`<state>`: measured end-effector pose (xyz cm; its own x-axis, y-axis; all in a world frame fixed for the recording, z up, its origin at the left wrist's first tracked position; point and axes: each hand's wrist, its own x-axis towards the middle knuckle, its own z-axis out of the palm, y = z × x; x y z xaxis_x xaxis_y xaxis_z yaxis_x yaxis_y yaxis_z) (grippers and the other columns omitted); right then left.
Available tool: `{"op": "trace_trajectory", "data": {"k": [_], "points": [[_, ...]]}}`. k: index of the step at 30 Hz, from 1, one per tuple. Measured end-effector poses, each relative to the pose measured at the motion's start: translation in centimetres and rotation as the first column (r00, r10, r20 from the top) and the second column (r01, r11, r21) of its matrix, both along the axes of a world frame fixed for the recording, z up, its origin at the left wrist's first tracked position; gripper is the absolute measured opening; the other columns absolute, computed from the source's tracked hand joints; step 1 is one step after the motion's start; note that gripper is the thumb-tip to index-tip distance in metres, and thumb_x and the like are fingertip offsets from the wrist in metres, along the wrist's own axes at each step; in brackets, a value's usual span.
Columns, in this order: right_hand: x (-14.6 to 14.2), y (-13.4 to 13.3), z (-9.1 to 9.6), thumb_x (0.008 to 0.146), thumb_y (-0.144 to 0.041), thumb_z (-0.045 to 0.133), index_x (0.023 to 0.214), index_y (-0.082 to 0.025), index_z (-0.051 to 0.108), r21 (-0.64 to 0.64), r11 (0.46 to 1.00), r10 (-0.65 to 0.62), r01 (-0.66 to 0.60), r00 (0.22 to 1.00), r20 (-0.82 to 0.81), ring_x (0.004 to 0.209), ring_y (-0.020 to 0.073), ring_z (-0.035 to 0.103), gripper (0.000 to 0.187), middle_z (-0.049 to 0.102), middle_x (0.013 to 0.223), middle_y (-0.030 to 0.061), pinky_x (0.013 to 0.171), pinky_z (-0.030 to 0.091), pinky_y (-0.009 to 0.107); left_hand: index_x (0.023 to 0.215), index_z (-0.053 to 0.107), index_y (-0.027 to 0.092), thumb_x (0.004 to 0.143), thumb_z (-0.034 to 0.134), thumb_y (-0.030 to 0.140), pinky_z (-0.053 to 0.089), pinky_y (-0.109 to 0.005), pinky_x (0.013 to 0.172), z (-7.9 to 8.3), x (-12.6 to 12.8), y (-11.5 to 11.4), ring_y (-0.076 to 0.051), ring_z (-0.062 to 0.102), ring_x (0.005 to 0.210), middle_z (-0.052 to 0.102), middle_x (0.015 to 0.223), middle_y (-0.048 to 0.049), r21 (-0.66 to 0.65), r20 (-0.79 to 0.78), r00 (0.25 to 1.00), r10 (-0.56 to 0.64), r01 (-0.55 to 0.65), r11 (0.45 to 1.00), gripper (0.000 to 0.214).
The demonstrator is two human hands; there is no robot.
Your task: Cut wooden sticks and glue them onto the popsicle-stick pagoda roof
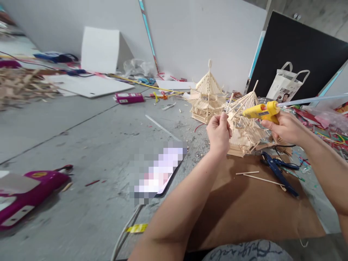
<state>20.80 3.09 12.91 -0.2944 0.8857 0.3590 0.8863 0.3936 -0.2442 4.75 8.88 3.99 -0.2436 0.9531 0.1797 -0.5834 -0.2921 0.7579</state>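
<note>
My right hand [289, 127] is wrapped round a yellow hot glue gun [261, 110], a long clear glue stick [312, 99] jutting from its back. The gun's nozzle points left, close to the sloping roof sticks of a wooden stick pagoda model [247, 134]. Beside that roof, the fingers of my left hand [219, 132] are pinched on a thin wooden stick [230, 101] that slants upward. The hand covers part of the model. Behind it stands another pagoda model [208, 98] with a pointed roof and spire.
Blue cutting pliers [280, 174] and thin loose sticks [262, 178] lie on brown cardboard [244, 214]. Left of my arm lies a blurred-out phone [163, 170] with a cable. Magenta power strips [129, 98], a wood scrap pile [21, 87] and a paper bag [285, 85] are around.
</note>
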Motion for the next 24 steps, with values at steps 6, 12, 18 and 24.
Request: {"op": "trace_trajectory", "data": {"k": [6, 12, 18, 24], "points": [[-0.49, 0.11, 0.21, 0.080, -0.046, 0.045, 0.097, -0.018, 0.059, 0.003, 0.998, -0.057, 0.057, 0.997, 0.054, 0.078, 0.0220, 0.058, 0.035, 0.063, 0.083, 0.0069, 0.067, 0.044, 0.035, 0.061, 0.047, 0.017, 0.078, 0.056, 0.031, 0.017, -0.019, 0.029, 0.18, 0.12, -0.28, -0.001, 0.034, 0.028, 0.042, 0.044, 0.0075, -0.012, -0.010, 1.000, -0.025, 0.024, 1.000, 0.023], [-0.53, 0.28, 0.23, 0.080, -0.046, 0.045, 0.098, -0.018, 0.059, 0.001, 0.998, -0.058, 0.058, 0.995, 0.080, 0.078, 0.0219, 0.059, 0.036, 0.065, 0.085, 0.0077, 0.068, 0.044, 0.035, 0.062, 0.047, 0.017, 0.077, 0.057, 0.034, 0.018, -0.018, 0.029, 0.10, 0.14, -0.33, -0.001, 0.034, 0.028, 0.041, 0.044, 0.0082, -0.018, -0.034, 0.999, -0.029, 0.029, 0.999, 0.025], [-0.84, 0.18, 0.51, 0.080, -0.045, 0.045, 0.099, -0.019, 0.058, -0.003, 0.999, -0.051, 0.052, 0.995, 0.086, 0.080, 0.0224, 0.059, 0.035, 0.065, 0.088, 0.0078, 0.070, 0.045, 0.036, 0.061, 0.046, 0.017, 0.077, 0.056, 0.033, 0.018, -0.018, 0.028, -0.11, 0.24, -0.14, -0.001, 0.034, 0.027, 0.041, 0.043, 0.0083, -0.004, -0.038, 0.999, -0.030, 0.030, 1.000, 0.025], [-0.86, 0.22, 0.62, 0.080, -0.045, 0.045, 0.102, -0.020, 0.058, 0.003, 0.998, -0.064, 0.064, 0.992, 0.109, 0.082, 0.0237, 0.060, 0.036, 0.065, 0.091, 0.0080, 0.071, 0.045, 0.037, 0.061, 0.045, 0.017, 0.076, 0.058, 0.034, 0.017, -0.018, 0.027, -0.11, 0.28, -0.16, -0.001, 0.035, 0.026, 0.042, 0.043, 0.0082, -0.002, -0.030, 0.999, -0.041, 0.041, 0.999, 0.026]]}}
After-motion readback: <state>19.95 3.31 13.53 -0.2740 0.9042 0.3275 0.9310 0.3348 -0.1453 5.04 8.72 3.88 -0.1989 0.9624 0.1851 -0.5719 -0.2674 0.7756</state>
